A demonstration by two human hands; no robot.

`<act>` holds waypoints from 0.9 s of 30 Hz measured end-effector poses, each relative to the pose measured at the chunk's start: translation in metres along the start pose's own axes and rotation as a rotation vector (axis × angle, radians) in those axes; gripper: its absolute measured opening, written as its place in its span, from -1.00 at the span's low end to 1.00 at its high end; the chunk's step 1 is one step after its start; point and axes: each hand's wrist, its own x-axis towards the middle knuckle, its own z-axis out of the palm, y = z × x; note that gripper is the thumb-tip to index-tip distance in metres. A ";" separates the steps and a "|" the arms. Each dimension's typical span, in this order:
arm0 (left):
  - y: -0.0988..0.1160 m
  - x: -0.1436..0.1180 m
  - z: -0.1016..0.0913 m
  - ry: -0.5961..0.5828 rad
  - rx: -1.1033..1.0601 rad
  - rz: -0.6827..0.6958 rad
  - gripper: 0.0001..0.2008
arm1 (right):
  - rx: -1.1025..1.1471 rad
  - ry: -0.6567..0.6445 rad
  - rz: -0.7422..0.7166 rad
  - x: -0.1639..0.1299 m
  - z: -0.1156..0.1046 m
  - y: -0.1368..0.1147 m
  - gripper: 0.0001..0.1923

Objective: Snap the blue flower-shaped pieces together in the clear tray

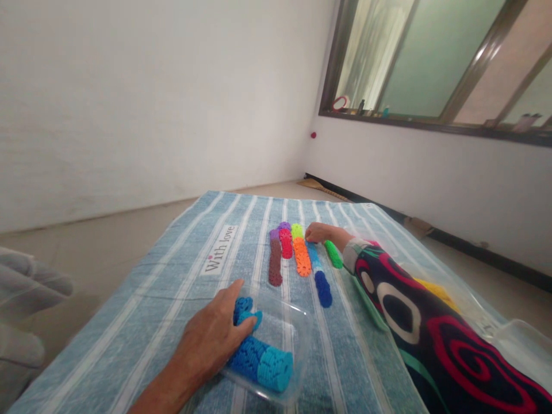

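Note:
My left hand [211, 328] reaches over a clear plastic box [297, 345]. Between its thumb and fingers are a few blue notched plastic discs [250, 316]. Below them in the box lie stacked discs [263, 362] in darker and lighter blue. My right hand [319, 232] is farther forward on the cloth, fingers pinched together at the far end of a row of blue discs [321, 284]. Its fingertips hide whatever they hold. Beside that row lie overlapping rows of orange discs [302, 259], red discs [285, 244] and brown discs [275, 264].
A blue striped cloth [172, 287] covers the table. Green discs [333, 254] lie beside my right wrist; yellow-green discs [297, 230] and purple discs [283, 226] top other rows. Right of my sleeve, yellow pieces [437, 290] sit among clear plastic containers [524, 339].

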 end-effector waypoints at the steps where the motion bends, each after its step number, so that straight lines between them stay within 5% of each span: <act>1: 0.000 0.000 0.000 -0.003 0.003 -0.001 -0.30 | 0.008 -0.009 0.030 -0.001 0.000 0.000 -0.63; 10: 0.002 0.000 -0.002 -0.024 0.000 -0.009 -0.30 | 0.180 0.047 0.117 -0.013 -0.001 0.006 -0.99; 27: 0.001 0.000 -0.001 -0.005 -0.008 0.007 -0.29 | 0.419 0.009 0.127 -0.017 -0.001 0.013 -0.75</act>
